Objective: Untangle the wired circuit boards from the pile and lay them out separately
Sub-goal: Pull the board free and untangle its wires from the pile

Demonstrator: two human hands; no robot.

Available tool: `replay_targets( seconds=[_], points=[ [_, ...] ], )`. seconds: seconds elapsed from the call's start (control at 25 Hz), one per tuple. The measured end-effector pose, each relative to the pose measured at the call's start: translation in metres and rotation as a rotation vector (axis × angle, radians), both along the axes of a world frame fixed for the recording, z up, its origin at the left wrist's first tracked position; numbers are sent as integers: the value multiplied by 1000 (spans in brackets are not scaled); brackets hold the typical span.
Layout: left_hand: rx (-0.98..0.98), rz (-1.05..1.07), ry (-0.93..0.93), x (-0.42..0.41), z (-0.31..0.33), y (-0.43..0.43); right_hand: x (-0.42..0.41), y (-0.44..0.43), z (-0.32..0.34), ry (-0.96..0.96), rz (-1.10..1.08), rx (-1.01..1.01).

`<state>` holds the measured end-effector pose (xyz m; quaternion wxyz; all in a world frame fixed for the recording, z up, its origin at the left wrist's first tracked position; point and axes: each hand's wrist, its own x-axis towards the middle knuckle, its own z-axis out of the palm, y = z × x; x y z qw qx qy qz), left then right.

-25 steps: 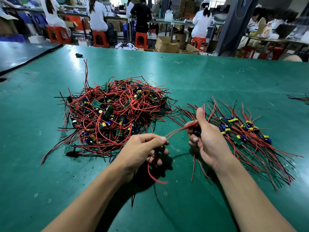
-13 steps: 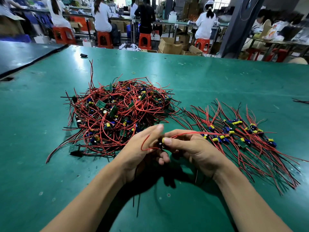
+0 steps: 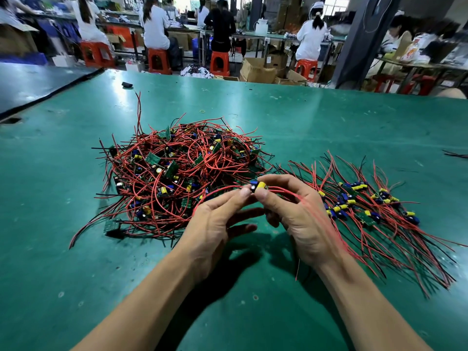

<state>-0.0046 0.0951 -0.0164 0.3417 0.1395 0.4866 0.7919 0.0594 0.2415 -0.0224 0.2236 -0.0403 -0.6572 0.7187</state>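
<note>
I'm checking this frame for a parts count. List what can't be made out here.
1. Head view: the circuit board pinched between the left hand and right hand; fingers cover all but its yellow and blue parts.
2. Boards deep in the tangled pile: buried under red wires, uncountable.
3. Laid-out boards: markings too small.
4. Both forearms: cut off by the bottom edge.

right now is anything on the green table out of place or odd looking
Only small strays. A small black piece lies alone near the table's far edge, well away from the tangled pile, and a tiny yellow ring sits apart behind it. A few loose wires lie at the right edge. Nothing looks damaged.
</note>
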Motion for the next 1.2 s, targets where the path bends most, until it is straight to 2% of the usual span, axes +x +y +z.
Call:
replay_targets(
  seconds=[0.16,0.32,0.44,0.56,0.76,0.88,1.0,1.08,1.2],
  points=[
    [40,20,10,-6,3,-6,2,6,0,-27,207,130],
    [37,21,16,-8,5,-8,4,19,-1,-108,161,44],
    [-49,-3,169,-4,1,-6,3,20,-1,-146,136,-3],
    [-145,-91,321,1,-3,-7,4,11,0,-238,212,69],
    [-294,-222,411,-1,-7,-8,8,8,4,-310,256,157],
    [-312,-245,371,0,-8,-6,9,7,4,-279,207,156],
    [-243,-159,228,-2,-7,-6,7,12,3,-245,98,69],
    [-218,-110,150,-4,-8,-6,6,14,3,-242,85,15],
    [-221,-91,92,-3,-7,-5,6,13,1,-239,107,35]
  ],
)
